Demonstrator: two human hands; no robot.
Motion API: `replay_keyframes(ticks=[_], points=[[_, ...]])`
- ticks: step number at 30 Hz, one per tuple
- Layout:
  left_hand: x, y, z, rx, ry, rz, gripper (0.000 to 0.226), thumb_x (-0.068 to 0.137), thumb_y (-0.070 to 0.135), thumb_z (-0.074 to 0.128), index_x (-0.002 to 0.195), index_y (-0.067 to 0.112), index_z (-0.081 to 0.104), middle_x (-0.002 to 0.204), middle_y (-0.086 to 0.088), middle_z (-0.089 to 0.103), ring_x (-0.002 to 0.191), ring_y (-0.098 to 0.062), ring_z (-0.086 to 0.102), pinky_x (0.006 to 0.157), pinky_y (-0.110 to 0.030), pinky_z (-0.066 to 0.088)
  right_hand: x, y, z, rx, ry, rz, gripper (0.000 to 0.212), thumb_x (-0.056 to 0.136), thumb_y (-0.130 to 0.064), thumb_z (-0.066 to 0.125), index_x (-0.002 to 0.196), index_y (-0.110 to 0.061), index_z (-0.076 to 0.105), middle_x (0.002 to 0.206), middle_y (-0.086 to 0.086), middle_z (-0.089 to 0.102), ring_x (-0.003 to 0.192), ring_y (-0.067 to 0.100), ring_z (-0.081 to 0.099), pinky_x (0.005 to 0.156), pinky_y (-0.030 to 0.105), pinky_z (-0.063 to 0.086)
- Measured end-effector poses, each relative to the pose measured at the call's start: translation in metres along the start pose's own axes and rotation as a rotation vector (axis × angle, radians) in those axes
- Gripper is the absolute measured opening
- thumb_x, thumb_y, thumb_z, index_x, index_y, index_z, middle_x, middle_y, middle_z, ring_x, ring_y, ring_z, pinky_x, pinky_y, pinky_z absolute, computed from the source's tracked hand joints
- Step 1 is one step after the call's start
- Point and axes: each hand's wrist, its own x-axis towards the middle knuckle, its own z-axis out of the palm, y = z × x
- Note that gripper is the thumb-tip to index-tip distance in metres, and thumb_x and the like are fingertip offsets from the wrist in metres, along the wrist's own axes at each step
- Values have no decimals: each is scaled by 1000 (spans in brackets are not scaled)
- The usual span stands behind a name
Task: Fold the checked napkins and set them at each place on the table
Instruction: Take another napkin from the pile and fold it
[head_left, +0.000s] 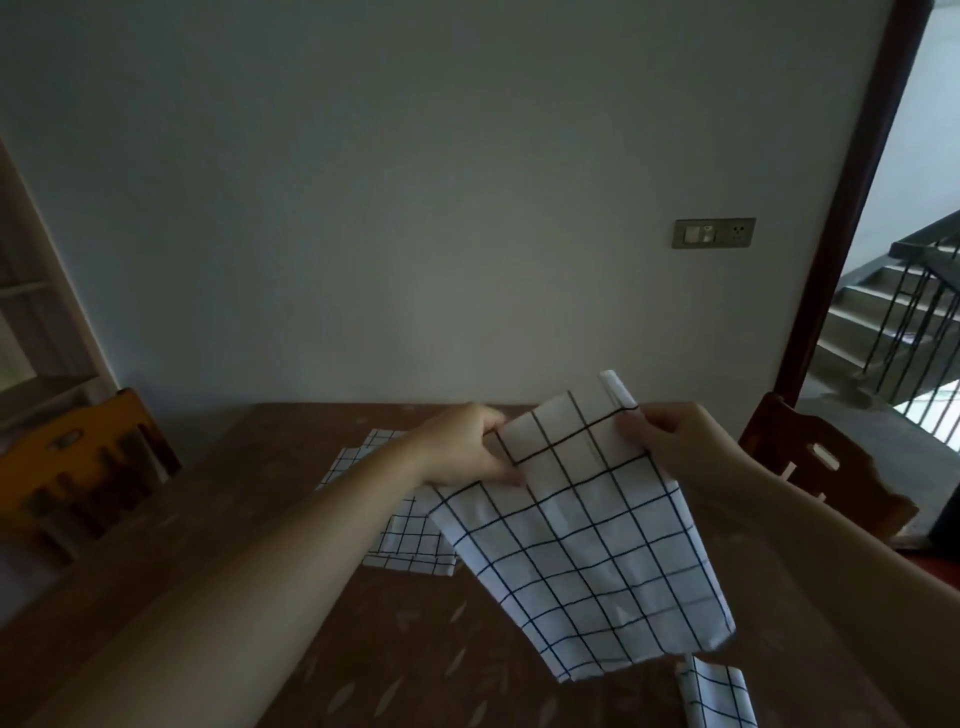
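Note:
I hold a white napkin with a black check (587, 545) up above the brown table (249, 519). My left hand (462, 447) pinches its upper left edge and my right hand (670, 441) grips its upper right corner. The cloth hangs down doubled over, with its lower end just over the table. Another checked napkin (400, 540) lies flat on the table behind my left forearm, partly hidden by it. A third, folded one (714, 696) lies at the near edge, below the hanging cloth.
A yellow-brown wooden chair (78, 467) stands at the table's left side and a dark wooden chair (826, 467) at its right. A plain wall with a switch plate (714, 233) is behind the table. An open doorway at right shows stairs with a railing (904, 322).

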Motion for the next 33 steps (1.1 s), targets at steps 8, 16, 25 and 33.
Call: replay_keyframes(ticks=[8,16,25,33], points=[[-3,1,-12,-130,137,42,15,80,34,78,72,23,71,64,14,66,60,-2,59,58,-18,43,-1,-6,-12,80,48,-56,34,93,-34,60,79,-5,70,80,30,65,65,27,58,64,39,44],[-3,-3,-15,-820,398,-9,7,84,12,72,89,9,74,82,-2,76,79,-16,71,72,-28,53,-6,-13,-28,566,95,160,20,97,-23,54,96,-9,67,92,16,70,82,29,68,75,45,57],[-2,5,-13,-968,439,29,7,83,16,71,86,13,77,87,-7,76,85,-22,71,78,-34,56,-6,-16,-28,651,120,165,17,89,-19,64,93,-3,69,84,14,74,75,27,73,59,38,60],[-2,2,-14,-932,435,58,9,87,14,68,84,13,75,83,-5,76,79,-17,72,78,-33,54,-6,-16,-31,625,136,160,16,85,-20,66,92,-6,70,89,12,74,78,23,73,62,34,57]])
